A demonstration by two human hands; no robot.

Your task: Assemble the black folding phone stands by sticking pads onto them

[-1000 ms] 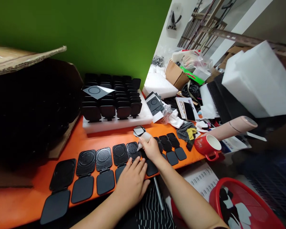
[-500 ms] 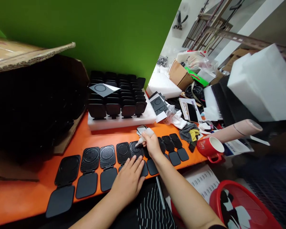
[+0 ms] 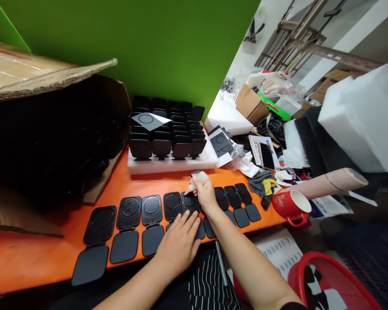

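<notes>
My right hand (image 3: 205, 193) is wrapped round a small translucent squeeze bottle (image 3: 201, 175), its thin nozzle pointing down at the ridged upper half of a black hinged plate (image 3: 190, 203). Fingers stretched out, my left hand (image 3: 180, 240) lies flat over the smooth lower flaps of that plate and its neighbour. Several like plates stand unfolded in a row along the orange table's front edge, among them one at the far left (image 3: 100, 224) and one with a circular groove (image 3: 151, 209). Part of the row is hidden behind my right hand and forearm.
Several black folded pieces (image 3: 161, 147) stand in a white foam tray (image 3: 177, 164) at the back, a grey card (image 3: 150, 121) on top. A large open cardboard box (image 3: 114, 172) is on the left. To the right are a red mug (image 3: 286, 204), a phone (image 3: 267, 155) and a red bin (image 3: 305, 258).
The whole scene has shifted slightly right as the camera turned. My right hand keeps the bottle over the same plate, and my left hand still rests on the flaps.
</notes>
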